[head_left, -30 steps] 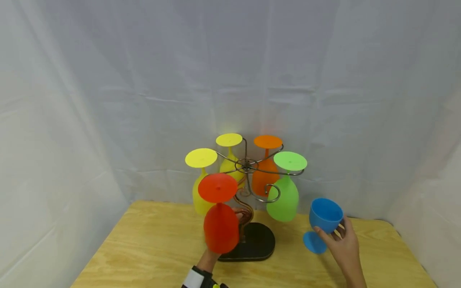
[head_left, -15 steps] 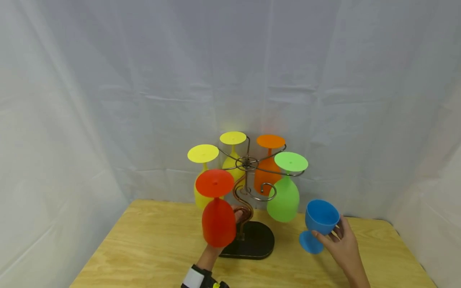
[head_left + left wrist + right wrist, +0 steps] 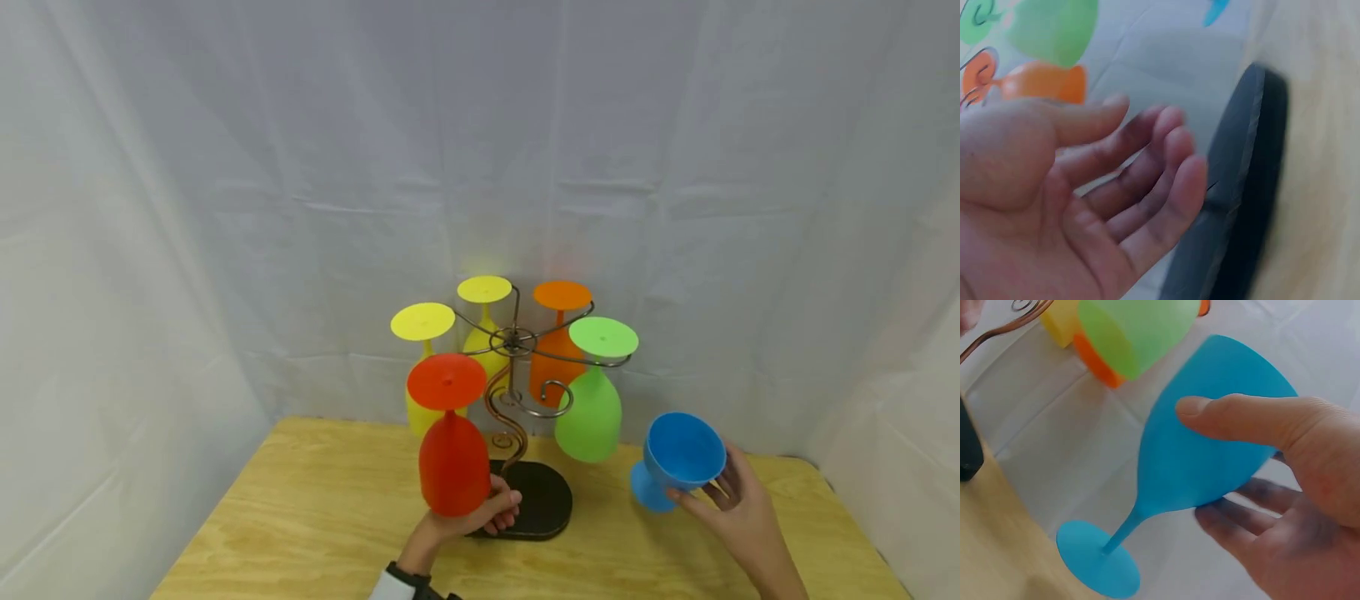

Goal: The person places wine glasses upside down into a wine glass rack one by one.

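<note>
My right hand (image 3: 744, 518) grips a blue plastic wine glass (image 3: 678, 450) by its bowl, at the right of the rack. The glass tilts, its mouth tipped up and toward me; in the right wrist view the thumb lies across the bowl (image 3: 1210, 447), and the foot (image 3: 1097, 559) is low. Near the black base (image 3: 543, 500) of the metal wine glass rack (image 3: 513, 342), my left hand (image 3: 480, 515) holds nothing. Its fingers are loosely bent in the left wrist view. A red wine glass (image 3: 453, 467), hanging upside down, partly hides that hand.
Upside down on the rack hang two yellow glasses (image 3: 422, 322), an orange one (image 3: 562, 296) and a light green one (image 3: 591, 417). A curled metal arm (image 3: 558, 400) at the front right bears no glass. Wooden tabletop (image 3: 315, 500) lies below; white sheeting (image 3: 337, 208) surrounds it.
My left hand has let go of the rack's copper-coloured stem and dropped toward the base. The rack top turned slightly earlier. The blue glass has shifted a little right and tilted more toward me.
</note>
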Demonstrator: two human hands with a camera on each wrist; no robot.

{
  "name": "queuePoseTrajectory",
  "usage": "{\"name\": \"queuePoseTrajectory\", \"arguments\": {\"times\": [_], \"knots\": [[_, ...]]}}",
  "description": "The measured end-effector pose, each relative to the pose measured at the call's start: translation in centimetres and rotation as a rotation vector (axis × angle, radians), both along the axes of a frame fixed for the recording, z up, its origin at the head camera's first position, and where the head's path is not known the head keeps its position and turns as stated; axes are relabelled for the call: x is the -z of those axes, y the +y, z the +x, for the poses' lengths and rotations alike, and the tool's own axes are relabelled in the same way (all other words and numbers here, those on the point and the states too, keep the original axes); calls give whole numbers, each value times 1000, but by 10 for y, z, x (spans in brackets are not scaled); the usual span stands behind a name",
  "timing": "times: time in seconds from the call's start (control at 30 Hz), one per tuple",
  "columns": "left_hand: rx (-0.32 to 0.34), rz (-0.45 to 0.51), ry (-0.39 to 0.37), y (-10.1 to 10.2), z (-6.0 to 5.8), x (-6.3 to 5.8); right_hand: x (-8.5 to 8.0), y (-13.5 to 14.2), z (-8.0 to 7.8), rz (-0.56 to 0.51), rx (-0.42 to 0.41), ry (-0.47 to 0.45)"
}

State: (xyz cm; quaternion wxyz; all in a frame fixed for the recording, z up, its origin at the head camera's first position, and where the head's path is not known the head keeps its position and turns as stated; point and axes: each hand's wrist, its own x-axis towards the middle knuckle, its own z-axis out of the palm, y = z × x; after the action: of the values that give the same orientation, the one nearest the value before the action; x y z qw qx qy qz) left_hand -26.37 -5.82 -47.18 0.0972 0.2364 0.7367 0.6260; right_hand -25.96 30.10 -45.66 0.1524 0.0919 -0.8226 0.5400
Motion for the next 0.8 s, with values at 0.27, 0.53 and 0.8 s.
{"name": "queuePoseTrajectory", "arguments": {"times": [0.27,0.53,0.8], "knots": [[200,50,-244,46,-4,40,-7,3,11,93,-133,-53],[402,282,-492,75,13,22,-24,-3,25,197,-352,-99],[305,387,-576,77,16,10,-33,-15,36,307,-521,-49]]}}
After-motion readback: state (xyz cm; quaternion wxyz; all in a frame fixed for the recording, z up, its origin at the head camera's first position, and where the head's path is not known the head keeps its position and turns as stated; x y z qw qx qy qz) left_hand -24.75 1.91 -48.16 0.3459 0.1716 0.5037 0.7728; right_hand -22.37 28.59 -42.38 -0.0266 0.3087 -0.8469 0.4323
